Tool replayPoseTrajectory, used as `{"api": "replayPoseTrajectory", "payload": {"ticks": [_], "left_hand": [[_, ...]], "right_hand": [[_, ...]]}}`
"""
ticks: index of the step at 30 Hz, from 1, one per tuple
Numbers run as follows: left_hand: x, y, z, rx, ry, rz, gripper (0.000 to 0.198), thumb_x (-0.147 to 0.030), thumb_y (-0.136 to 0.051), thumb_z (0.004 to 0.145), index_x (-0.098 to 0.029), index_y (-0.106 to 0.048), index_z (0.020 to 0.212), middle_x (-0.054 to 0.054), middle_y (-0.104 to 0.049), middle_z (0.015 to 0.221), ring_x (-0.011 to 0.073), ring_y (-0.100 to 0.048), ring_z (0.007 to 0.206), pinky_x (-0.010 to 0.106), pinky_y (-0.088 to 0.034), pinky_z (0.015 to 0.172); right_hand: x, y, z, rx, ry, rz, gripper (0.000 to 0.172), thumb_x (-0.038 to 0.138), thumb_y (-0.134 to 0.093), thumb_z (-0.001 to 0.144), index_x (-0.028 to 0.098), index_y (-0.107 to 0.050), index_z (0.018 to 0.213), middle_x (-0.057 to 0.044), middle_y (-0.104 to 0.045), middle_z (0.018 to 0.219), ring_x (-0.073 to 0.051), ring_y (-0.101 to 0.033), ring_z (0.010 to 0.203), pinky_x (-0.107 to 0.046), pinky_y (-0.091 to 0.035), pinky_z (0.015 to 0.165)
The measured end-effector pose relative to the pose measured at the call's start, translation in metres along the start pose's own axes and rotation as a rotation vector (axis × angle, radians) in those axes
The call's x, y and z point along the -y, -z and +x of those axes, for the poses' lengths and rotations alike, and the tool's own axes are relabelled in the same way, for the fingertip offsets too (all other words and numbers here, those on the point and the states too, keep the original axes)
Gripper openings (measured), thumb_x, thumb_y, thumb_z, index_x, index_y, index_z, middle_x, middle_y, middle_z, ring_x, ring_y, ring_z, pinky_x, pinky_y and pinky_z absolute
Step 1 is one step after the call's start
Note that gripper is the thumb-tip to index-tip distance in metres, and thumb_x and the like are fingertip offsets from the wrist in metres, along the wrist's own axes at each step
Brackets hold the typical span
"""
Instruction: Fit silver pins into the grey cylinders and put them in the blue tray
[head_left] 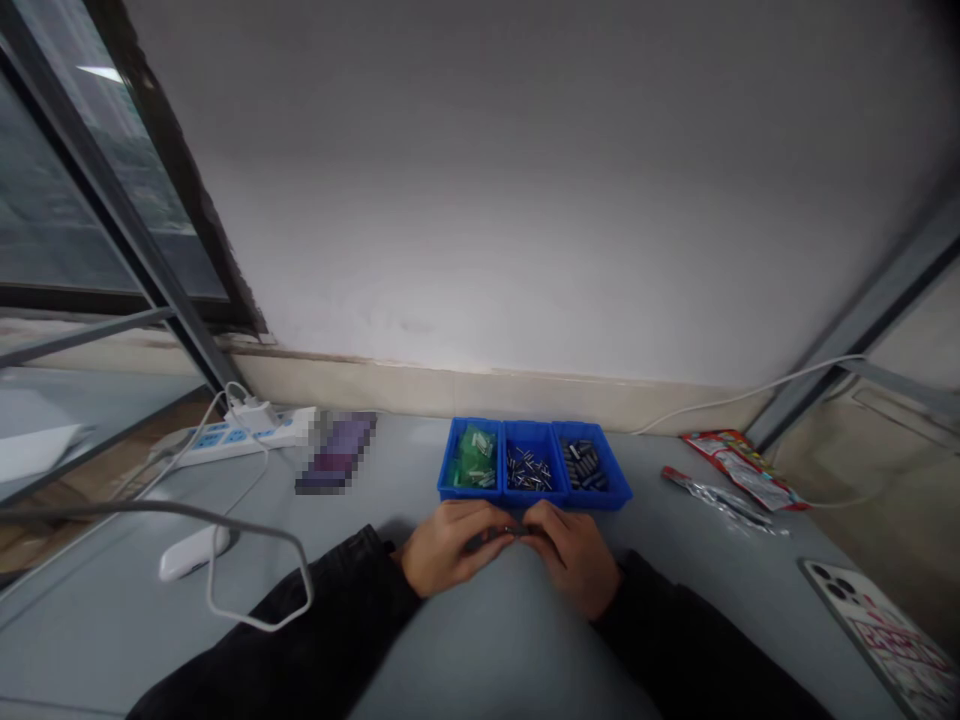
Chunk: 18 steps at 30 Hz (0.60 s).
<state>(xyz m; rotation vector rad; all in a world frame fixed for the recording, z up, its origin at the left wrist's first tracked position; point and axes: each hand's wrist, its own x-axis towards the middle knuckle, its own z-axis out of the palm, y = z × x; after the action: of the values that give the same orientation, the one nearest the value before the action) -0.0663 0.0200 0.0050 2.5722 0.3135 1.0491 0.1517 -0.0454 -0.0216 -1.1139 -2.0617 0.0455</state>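
Head view shows a grey bench against a white wall, with a white power strip off to the left and a blue three-compartment tray just ahead of the hands. Its compartments hold green-bagged parts, thin metal pins and dark cylinders. The left hand and right hand sit close together, pinching a small dark metal piece, too small to identify. A slipped pinch could drop it onto the bench or into the wrong compartment, mixing it with similar parts.
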Motion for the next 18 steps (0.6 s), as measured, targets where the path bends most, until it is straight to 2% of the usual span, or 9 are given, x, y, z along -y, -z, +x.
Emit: {"api": "replayPoseTrajectory", "payload": {"ticks": [3, 9, 14, 18], "left_hand": [[0.0004, 0.0003, -0.0001, 0.03, 0.012, -0.018, 0.016, -0.021, -0.059, 0.098, -0.013, -0.066, 0.111, 0.006, -0.07, 0.085, 0.0129, -0.065, 0.071, 0.022, -0.053, 0.066], [0.0015, -0.0009, -0.0014, 0.004, 0.019, -0.023, 0.016, -0.022, -0.062, 0.097, -0.015, -0.066, 0.111, 0.004, -0.07, 0.084, 0.0128, -0.065, 0.072, 0.022, -0.053, 0.067], [0.0016, -0.0013, -0.0019, -0.008, 0.022, -0.05, 0.015, -0.019, -0.063, 0.096, -0.014, -0.065, 0.11, 0.006, -0.071, 0.09, 0.0135, -0.066, 0.075, 0.023, -0.053, 0.069], [0.0016, -0.0011, -0.0019, 0.025, 0.025, -0.058, 0.014, -0.02, -0.062, 0.096, -0.014, -0.065, 0.108, 0.006, -0.07, 0.089, 0.0132, -0.065, 0.074, 0.023, -0.052, 0.067]], "right_hand": [[-0.0023, -0.0018, 0.0001, -0.004, 0.015, -0.006, 0.031, 0.039, -0.035, 0.108, 0.018, -0.056, 0.096, -0.004, -0.068, 0.086, -0.014, -0.064, 0.07, -0.025, -0.042, 0.065], [-0.0071, -0.0049, -0.0016, 0.021, -0.017, -0.024, 0.035, 0.042, -0.034, 0.108, 0.019, -0.056, 0.094, -0.003, -0.07, 0.084, -0.015, -0.068, 0.071, -0.026, -0.042, 0.064], [-0.0051, -0.004, -0.0026, 0.059, -0.078, 0.016, 0.03, 0.045, -0.042, 0.105, 0.019, -0.056, 0.1, -0.002, -0.069, 0.081, -0.016, -0.067, 0.071, -0.026, -0.042, 0.064], [-0.0035, -0.005, -0.0025, 0.013, -0.023, -0.025, 0.032, 0.042, -0.037, 0.107, 0.018, -0.056, 0.095, -0.002, -0.067, 0.079, -0.015, -0.066, 0.068, -0.027, -0.041, 0.063]]}}
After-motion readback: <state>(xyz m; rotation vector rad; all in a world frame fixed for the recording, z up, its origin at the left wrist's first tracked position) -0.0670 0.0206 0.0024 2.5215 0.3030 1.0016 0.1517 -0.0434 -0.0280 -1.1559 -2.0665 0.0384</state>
